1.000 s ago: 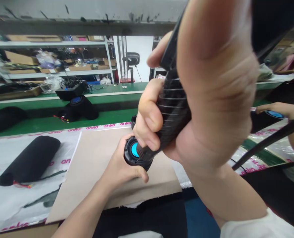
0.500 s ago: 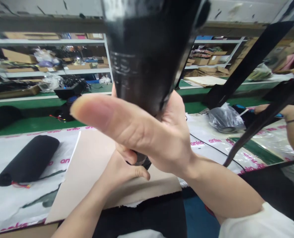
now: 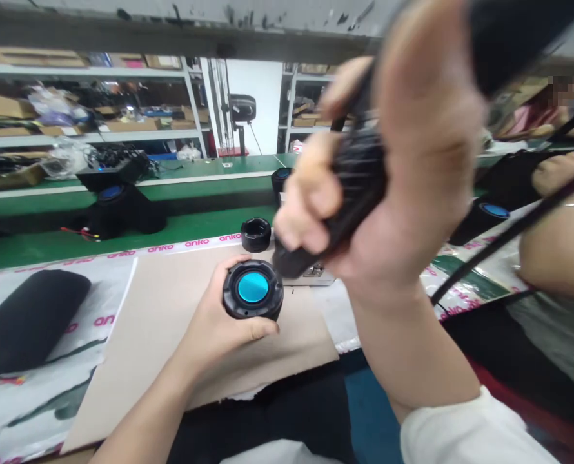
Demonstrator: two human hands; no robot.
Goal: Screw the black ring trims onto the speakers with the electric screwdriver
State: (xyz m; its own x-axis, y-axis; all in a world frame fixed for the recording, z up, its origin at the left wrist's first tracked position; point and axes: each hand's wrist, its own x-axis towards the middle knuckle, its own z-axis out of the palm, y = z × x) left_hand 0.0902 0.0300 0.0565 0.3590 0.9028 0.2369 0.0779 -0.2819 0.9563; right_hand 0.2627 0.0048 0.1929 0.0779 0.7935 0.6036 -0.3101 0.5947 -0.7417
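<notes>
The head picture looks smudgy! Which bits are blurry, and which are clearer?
In the head view, the right hand and the black tool it grips look smeared, looming near the lens; also in the head view, the left hand and its round black part look crisper.

Head view, forward-down over bench [image 3: 204, 219]; blurred right hand [image 3: 413, 174] probably nearest.
</notes>
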